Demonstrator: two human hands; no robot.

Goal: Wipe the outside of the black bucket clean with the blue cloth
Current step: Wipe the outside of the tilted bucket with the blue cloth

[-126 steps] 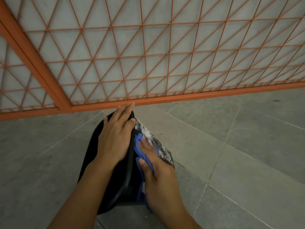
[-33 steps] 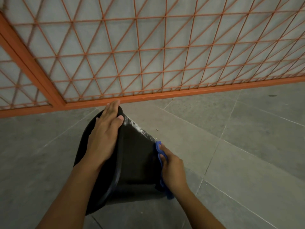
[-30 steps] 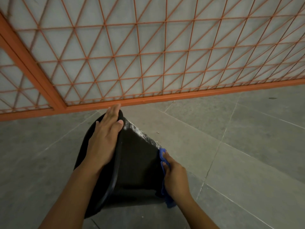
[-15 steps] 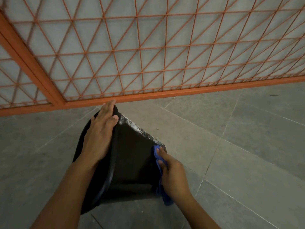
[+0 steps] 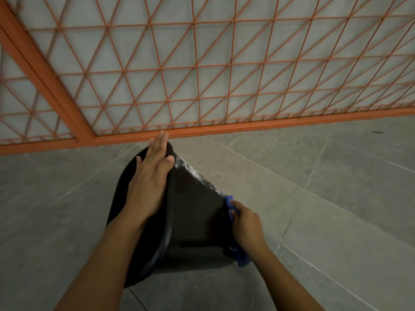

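The black bucket (image 5: 195, 212) lies tipped on its side on the grey floor, its rim toward me on the left. White specks run along its upper right edge. My left hand (image 5: 150, 178) rests flat over the rim with straight fingers, thumb on the bucket's outer wall. My right hand (image 5: 246, 223) holds the blue cloth (image 5: 230, 204) against the bucket's right end, near its base. A tail of the cloth hangs below my wrist.
An orange metal grille fence (image 5: 202, 75) with a thick bottom rail stands just beyond the bucket. Grey floor tiles (image 5: 325, 198) spread out to the right and left.
My right hand has slid the cloth from the bucket's top side down to its right end, and the white-speckled patch there is now dark. My left hand has stayed on the rim.
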